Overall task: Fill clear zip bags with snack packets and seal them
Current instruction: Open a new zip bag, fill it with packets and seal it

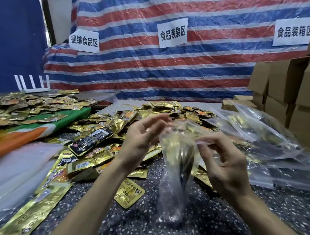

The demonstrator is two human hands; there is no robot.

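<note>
Over a dark, white-flecked stone tabletop (119, 222), seen from the head camera, two hands hold up one clear zip bag (177, 162) between them. The bag is thin, glossy film, crumpled and blurred, hanging upright with its mouth at the top; gold and dark shapes show through it. The right hand (228, 165) pinches the bag's upper edge between thumb and forefinger, with the other fingers curled. The left hand (142, 140) has its fingers curved toward the bag's mouth, but blur hides whether they grip the film.

Behind the hands lies a heap of snack packets (150, 114), flat gold foil rectangles with crimped edges, too many to count, with one black packet (91, 139) among them. One gold packet (129, 193) lies alone, just left of the bag. A second spread of gold packets (36, 105) covers a green and orange cloth (45, 128) at far left. Milky plastic sheets (20, 167) are stacked at the near left. Filled clear bags (260, 131) lie piled at right, before plain brown cardboard boxes (281, 88).

A wrinkled red, white and blue striped tarp (149, 64) forms the backdrop, carrying three white paper signs (172, 33). A white router (33, 87) with five upright antennas stands at back left.
</note>
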